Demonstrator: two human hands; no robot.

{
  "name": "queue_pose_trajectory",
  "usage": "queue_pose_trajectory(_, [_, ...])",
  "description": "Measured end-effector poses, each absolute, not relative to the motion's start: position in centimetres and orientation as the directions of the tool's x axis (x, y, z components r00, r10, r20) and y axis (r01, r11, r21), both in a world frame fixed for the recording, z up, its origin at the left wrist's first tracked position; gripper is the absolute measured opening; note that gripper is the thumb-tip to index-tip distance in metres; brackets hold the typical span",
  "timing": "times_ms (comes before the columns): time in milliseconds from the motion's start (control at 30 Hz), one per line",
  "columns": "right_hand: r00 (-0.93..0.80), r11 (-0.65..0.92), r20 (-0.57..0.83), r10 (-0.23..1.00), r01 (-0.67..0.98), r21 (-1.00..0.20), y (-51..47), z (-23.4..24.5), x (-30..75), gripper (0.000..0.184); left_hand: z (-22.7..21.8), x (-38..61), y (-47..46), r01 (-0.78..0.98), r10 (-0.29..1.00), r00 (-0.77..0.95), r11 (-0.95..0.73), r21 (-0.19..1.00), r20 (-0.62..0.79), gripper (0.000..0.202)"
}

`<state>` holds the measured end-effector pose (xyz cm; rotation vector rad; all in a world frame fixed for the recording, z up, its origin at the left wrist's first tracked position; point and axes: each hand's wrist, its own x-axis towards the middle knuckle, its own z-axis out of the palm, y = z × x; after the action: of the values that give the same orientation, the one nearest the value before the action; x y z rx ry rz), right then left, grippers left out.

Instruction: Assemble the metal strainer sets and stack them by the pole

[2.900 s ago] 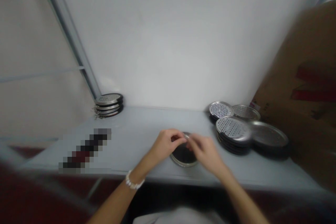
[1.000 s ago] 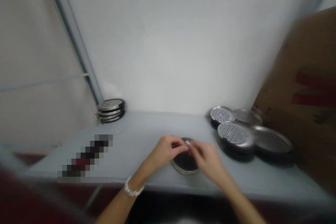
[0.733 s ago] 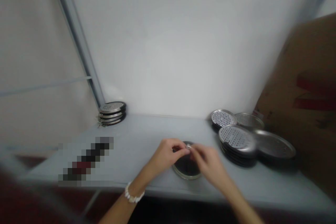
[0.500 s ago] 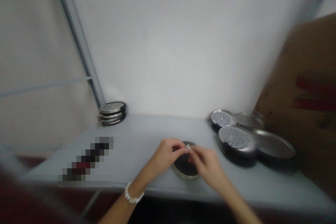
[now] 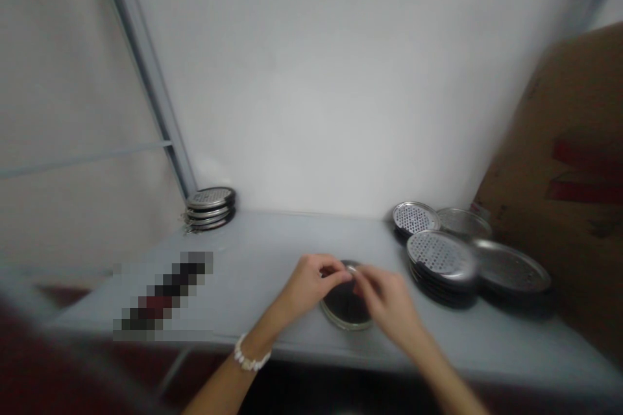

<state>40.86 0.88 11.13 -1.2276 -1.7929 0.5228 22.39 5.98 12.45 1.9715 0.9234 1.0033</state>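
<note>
Steel-rimmed dark disc (image 5: pixel 344 307), flat on shelf (image 5: pixel 263 246), under left hand (image 5: pixel 311 286) and right hand (image 5: pixel 385 305).

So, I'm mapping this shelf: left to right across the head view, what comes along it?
Short stack of round perforated metal trays, bare left hand, bare right hand, taller stack of perforated metal trays, plain round metal tray, brown cardboard box
</note>
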Motion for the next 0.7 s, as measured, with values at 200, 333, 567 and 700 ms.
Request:
queue_pose_trajectory(200, [-0.146,0.423,0.406,0.902,0.487,-0.764,0.6,11.8,41.0,0.04,12.9,22.4,5.5,0.253,0.827,0.444,-0.483,0.838,0.343,0.013])
queue_pose_trajectory(333, [-0.159,0.45,0.431,0.888,0.491,-0.745,0.4,12.0,41.0,0.038,13.1,22.2,5.2,0.223,0.809,0.474,-0.493,0.841,0.348,0.011])
queue_pose_trajectory(567, [-0.109,0.428,0.435,0.894,0.495,-0.756,0.4,11.9,40.9,0.04,13.1,22.4,5.0,0.287,0.815,0.43,-0.533,0.796,0.39,0.014])
queue_pose_trajectory(700, [-0.188,0.433,0.39,0.901,0.415,-0.8,0.3,12.3,41.1,0.041,13.4,22.4,4.7,0.292,0.828,0.402,-0.52,0.803,0.391,0.018])
